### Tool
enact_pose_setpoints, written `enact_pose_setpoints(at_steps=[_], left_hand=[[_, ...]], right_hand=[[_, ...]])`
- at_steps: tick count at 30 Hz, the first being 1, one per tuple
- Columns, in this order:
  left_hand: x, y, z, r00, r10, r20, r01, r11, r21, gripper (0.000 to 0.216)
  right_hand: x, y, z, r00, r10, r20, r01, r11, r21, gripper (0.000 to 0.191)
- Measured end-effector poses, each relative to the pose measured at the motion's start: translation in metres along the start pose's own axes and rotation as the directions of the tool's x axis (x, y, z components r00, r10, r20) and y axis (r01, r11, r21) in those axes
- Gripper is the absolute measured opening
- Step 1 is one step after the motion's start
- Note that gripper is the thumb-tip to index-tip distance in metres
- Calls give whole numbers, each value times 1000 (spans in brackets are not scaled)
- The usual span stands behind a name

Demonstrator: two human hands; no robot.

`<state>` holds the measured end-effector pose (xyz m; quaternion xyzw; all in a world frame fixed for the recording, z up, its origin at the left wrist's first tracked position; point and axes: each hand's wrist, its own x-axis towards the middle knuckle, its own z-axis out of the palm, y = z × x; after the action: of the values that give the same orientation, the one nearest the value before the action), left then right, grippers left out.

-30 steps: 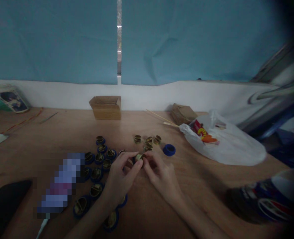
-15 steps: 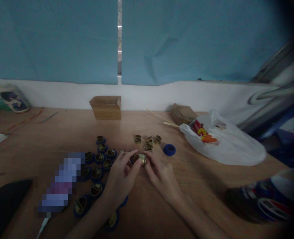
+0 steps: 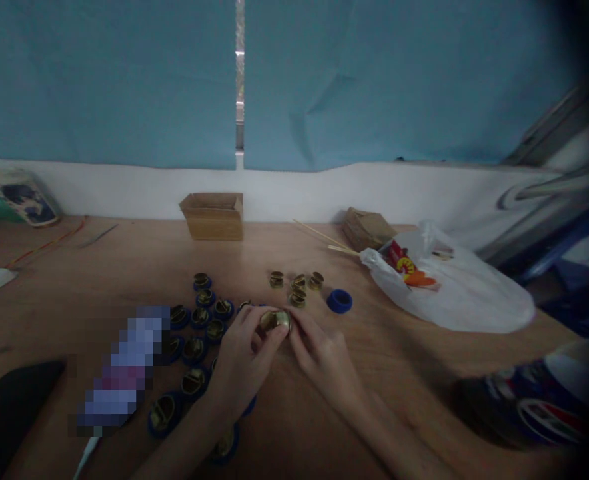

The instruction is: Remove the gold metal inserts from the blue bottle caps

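Observation:
My left hand and my right hand meet at the middle of the wooden table. Both pinch one small brass-coloured round part between their fingertips. Left of my hands lie several blue caps with brass parts set in them. Just beyond my fingers sit a few loose brass parts and one bare blue ring.
A small open cardboard box stands at the back by the wall. A white plastic bag lies at the right, with brown packets and thin sticks behind it. A dark flat object rests at the near left.
The brass part between my fingertips has been turned and shifted slightly left; my hands have stayed in place, fingers closed a little tighter around it.

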<state>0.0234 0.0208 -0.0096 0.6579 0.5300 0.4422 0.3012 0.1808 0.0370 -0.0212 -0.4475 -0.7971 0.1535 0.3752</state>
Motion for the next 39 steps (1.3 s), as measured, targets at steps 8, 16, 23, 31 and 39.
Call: enact_pose_setpoints(at_steps=[8,16,23,31,39], left_hand=[[0,0,-1,1000,-20,6,20,999,29,18],[1,-4,1,999,4,37,-4,1000,2,26],[-1,-4,2,999,27,27,-26,999,-28,29],[-2,0,2,999,25,40,-24,1000,-17,28],[-2,1,1,998,34,45,-32,999,-27,27]], right_hand=[[8,-9,-7,997,75,-36,-71,994,88,16],[19,-8,-12,811,381,444,-584,484,651,25],[14,-2,-6,791,280,543,-598,171,783,28],[14,-4,-6,770,323,550,-617,157,771,29],[13,-3,-3,762,354,542,-621,164,767,29]])
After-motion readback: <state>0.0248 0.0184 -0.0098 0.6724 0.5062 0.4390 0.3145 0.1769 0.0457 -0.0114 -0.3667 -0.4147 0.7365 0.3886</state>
